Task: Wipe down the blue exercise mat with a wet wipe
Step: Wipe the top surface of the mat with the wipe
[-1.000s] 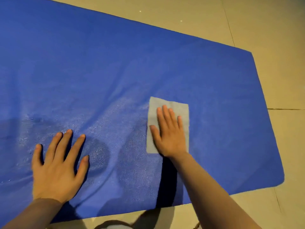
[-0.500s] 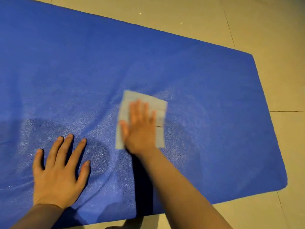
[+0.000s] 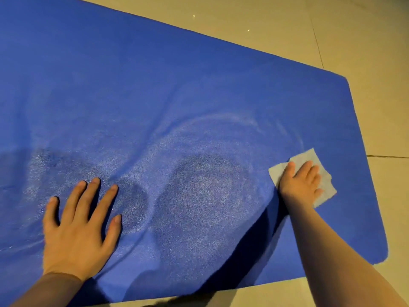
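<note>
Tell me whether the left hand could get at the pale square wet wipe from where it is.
Probably not without shifting: the left hand lies flat far across the blue mat, and the right hand covers the wet wipe.

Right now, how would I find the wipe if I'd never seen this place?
Find the big blue mat on the tan tiled floor. Near its right edge, the right hand presses flat on a wet wipe. It's the only pale square on the blue.
</note>
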